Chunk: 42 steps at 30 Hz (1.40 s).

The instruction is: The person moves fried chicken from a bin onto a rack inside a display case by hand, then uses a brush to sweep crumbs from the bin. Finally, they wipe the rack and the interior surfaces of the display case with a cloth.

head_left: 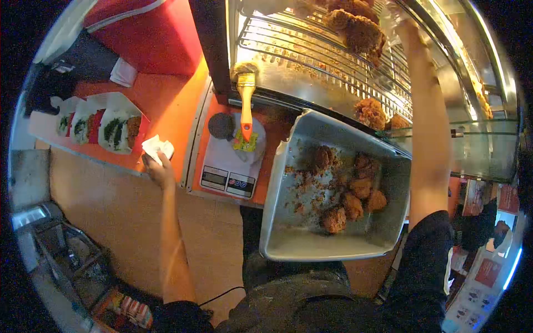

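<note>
White crumpled paper [158, 149] juts out beyond the gripping left hand [161, 171].

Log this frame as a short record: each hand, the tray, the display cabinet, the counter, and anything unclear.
Left hand: the left hand holds crumpled white paper beside open food boxes
Right hand: the right hand reaches into the lit cabinet, near fried pieces on a wire rack
Tray: metal tray with browned pieces and crumbs
Counter: digital scale; brush extending from the cabinet edge over it
Unclear: right hand blurred; its grip cannot be told
</note>
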Each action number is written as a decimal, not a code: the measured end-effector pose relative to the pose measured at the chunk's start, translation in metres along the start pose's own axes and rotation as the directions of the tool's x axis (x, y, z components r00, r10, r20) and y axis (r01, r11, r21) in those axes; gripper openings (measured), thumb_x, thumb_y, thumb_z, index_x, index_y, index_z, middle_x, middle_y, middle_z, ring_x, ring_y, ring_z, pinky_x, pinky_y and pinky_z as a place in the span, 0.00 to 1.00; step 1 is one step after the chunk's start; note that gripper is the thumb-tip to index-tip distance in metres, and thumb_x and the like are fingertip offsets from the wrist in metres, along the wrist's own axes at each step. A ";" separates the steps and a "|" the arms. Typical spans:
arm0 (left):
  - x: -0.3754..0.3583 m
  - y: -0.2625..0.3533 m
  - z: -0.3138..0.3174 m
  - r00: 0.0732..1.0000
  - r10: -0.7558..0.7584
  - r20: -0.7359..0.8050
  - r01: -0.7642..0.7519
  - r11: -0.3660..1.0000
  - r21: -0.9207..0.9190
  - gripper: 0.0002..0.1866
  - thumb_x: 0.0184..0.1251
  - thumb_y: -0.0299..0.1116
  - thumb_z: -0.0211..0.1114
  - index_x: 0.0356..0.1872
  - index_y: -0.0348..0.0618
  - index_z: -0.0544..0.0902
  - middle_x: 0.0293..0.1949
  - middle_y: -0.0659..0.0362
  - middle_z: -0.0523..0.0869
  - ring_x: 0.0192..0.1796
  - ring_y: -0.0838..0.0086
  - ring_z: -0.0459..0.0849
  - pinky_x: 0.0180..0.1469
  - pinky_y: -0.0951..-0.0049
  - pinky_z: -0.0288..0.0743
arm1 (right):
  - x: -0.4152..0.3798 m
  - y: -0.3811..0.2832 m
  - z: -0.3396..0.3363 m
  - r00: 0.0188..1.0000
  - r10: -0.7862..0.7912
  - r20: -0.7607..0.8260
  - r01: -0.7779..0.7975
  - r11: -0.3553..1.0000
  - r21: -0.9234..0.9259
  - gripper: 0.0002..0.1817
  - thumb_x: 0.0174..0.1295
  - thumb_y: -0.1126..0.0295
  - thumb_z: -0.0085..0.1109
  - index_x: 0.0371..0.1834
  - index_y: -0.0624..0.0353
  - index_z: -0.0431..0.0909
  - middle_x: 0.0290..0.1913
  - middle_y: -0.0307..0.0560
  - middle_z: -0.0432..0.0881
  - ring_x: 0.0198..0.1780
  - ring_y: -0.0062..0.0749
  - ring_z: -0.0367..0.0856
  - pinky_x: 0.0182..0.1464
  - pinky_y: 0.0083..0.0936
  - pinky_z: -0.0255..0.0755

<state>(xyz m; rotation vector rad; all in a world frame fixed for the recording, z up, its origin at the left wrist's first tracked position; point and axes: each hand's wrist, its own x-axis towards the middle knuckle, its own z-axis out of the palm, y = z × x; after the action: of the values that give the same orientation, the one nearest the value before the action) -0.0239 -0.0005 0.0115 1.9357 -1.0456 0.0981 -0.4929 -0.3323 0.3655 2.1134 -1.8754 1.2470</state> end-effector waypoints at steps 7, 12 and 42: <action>-0.001 0.006 -0.002 0.990 -0.122 0.065 0.125 0.991 -0.055 0.20 0.63 0.39 0.53 0.45 0.30 0.75 0.43 0.41 0.78 0.46 0.47 0.76 0.47 0.54 0.70 | 0.011 0.002 0.016 0.997 -0.002 0.072 0.010 0.993 -0.121 0.34 0.52 0.55 0.66 0.61 0.57 0.69 0.49 0.50 0.78 0.46 0.38 0.77 0.46 0.33 0.72; 0.000 -0.003 0.000 1.000 0.016 0.007 -0.015 1.000 -0.009 0.19 0.63 0.39 0.54 0.44 0.30 0.76 0.41 0.42 0.79 0.45 0.46 0.77 0.46 0.53 0.71 | -0.006 -0.003 0.000 0.992 -0.084 0.096 0.094 0.990 -0.106 0.34 0.51 0.55 0.66 0.61 0.55 0.69 0.49 0.51 0.78 0.46 0.40 0.77 0.47 0.34 0.72; 0.010 -0.017 0.000 0.997 0.053 0.062 -0.058 0.995 0.083 0.21 0.65 0.41 0.54 0.45 0.27 0.75 0.41 0.39 0.79 0.42 0.45 0.78 0.46 0.52 0.70 | -0.411 0.079 -0.190 0.405 0.345 0.846 -0.266 0.930 -0.252 0.35 0.51 0.68 0.64 0.66 0.43 0.64 0.53 0.54 0.78 0.53 0.47 0.78 0.54 0.37 0.73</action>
<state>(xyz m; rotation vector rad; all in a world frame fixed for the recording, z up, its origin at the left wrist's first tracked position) -0.0058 -0.0028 0.0043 1.9972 -1.1515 0.1179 -0.6328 0.0794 0.2169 2.7180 -2.6942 -0.1303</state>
